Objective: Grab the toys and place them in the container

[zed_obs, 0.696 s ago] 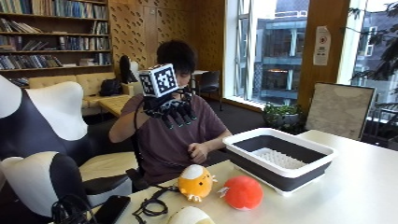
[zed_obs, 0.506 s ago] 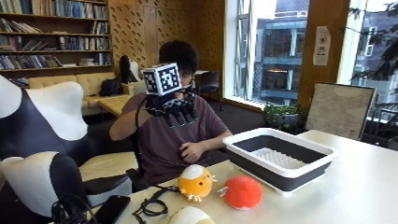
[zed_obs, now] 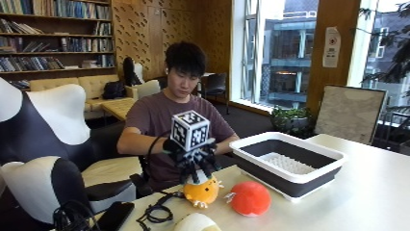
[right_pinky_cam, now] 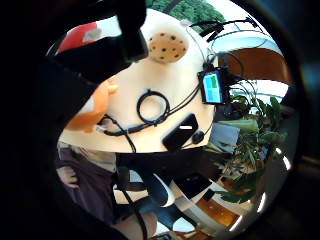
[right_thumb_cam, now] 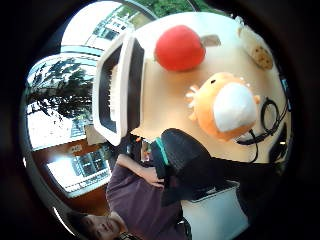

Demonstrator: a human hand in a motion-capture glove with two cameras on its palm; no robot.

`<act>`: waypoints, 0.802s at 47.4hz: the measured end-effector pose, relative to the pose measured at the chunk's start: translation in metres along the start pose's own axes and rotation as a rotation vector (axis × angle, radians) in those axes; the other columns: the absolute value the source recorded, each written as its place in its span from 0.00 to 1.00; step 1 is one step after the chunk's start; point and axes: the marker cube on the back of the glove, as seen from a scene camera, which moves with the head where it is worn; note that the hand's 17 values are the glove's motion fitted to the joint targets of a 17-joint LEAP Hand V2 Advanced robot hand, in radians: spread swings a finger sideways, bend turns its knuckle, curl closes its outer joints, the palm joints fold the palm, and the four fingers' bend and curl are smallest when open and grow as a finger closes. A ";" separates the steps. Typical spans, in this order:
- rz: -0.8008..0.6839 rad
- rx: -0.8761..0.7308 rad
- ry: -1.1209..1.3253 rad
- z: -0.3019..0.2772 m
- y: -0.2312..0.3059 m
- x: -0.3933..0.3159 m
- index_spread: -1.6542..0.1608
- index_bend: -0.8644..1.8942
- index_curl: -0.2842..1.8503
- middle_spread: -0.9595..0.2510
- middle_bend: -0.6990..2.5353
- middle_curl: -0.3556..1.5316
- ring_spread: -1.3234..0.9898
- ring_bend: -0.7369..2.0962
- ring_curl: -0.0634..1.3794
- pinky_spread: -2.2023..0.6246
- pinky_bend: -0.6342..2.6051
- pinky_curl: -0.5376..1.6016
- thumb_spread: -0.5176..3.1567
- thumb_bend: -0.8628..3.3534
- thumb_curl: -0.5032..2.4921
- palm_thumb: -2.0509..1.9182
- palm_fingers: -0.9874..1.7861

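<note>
1. On the white table, near the person's edge, the orange round plush toy with a white face patch is sitting directly under the black-gloved right hand; the red round plush ball with a small tag is lying just beside it, and the cream cookie-patterned plush toy is lying near the front edge.
2. All three toys are sitting outside the white-rimmed dark rectangular container, which is standing just beyond the red ball, nearer the window.
3. Risk: the fingers are pointing down over the rounded top of the orange plush, so a shallow pinch is likely slipping off the soft fabric or squashing it sideways.
4. Risk: a sideways nudge is probably knocking the orange toy into the red ball and rolling that ball away; the black coiled cable beside the toy could also be snagging on a finger.
5. Hand pose: palm facing down, fingers hanging spread and loosely curved over the toy, forearm reaching out from the person's chest.
6. Grip: the hand is holding nothing; contact with the plush is hard to judge, since the fingertips are overlapping its top edge in the outside view, but both palm views are showing the toy on the table with no fingers around it.
</note>
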 end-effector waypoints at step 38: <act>-0.214 0.243 -0.041 -0.106 -0.029 -0.082 0.67 0.50 0.29 0.54 0.52 0.50 0.42 0.72 0.40 0.65 0.53 0.47 0.32 0.26 0.38 0.69 0.74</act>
